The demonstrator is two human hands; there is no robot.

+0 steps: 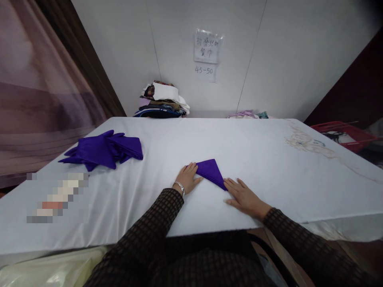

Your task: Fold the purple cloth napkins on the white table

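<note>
A purple cloth napkin point(211, 171), folded into a layered triangle, lies flat on the white-covered table point(185, 139) in front of me. My left hand point(188, 178) rests palm down over its left corner, fingers stretched out and thumb apart. On the opposite side, my right hand point(243, 197) touches the right corner with extended fingertips, its thumb spread on the tablecloth. Neither hand grips the cloth. To the left sits a loose heap of folded purple napkins point(101, 149), their points sticking out in several directions.
Stacked clothes point(163, 99) stand beyond the far edge, against the wall. A blurred, pixelated item point(58, 197) lies at left front. Beige strings point(305, 141) spread over the right side, near a red basket point(344, 133). A handwritten sign point(206, 48) hangs on the wall.
</note>
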